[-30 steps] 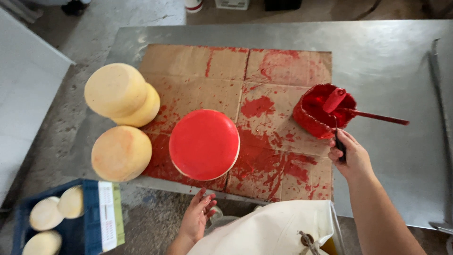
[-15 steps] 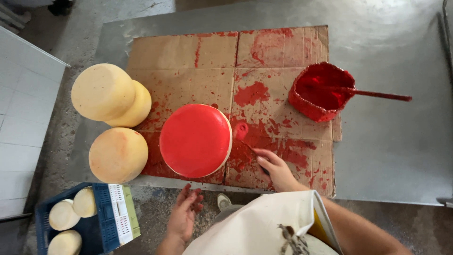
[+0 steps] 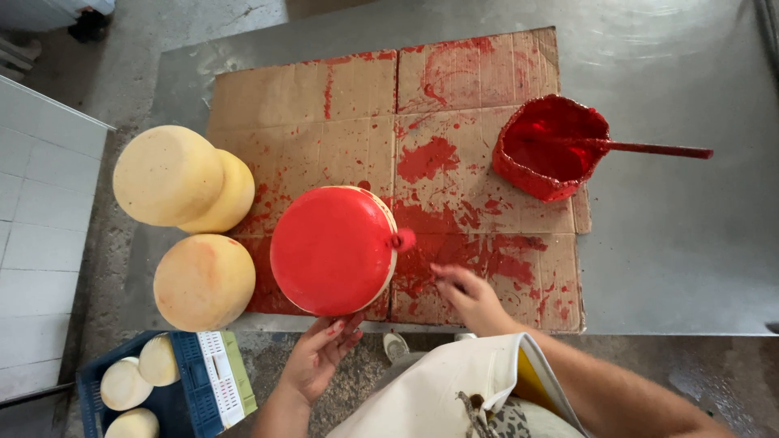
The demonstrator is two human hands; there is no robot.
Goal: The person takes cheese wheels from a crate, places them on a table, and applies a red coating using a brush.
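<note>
Since half a second earlier, the right hand [image 3: 466,294] had drawn back toward the lower centre of the frame and the left hand [image 3: 320,349] had come up to the near rim of the round red-coated cheese wheel [image 3: 331,250], which now stood tipped with its painted face turned up toward the camera. That wheel sat at the centre of the frame on the flattened, red-splashed brown cardboard sheet [image 3: 349,105], its left edge overhanging the sheet's lower border. The left hand's fingers, spread fairly wide and smeared red, touched the wheel's underside; whether they gripped it I could not tell. The right hand was loosely open with fingers half curled, holding nothing, just beside the wheel on the cardboard. A small red blob stood out at the wheel's right edge, and a pale uncoated band still showed along that rim, so the coating looked mostly but not wholly done. At the left, two stacked pale yellow cheese wheels [image 3: 174,178] and one single tan cheese wheel [image 3: 203,280] remained bare. More small pale rounds lay in the blue plastic crate [image 3: 182,381] at the lower left. The red-crusted paint pot [image 3: 552,146] with its long red-stained brush handle [image 3: 649,149] rested untouched at the upper right, on the grey metal table [image 3: 690,243].
</note>
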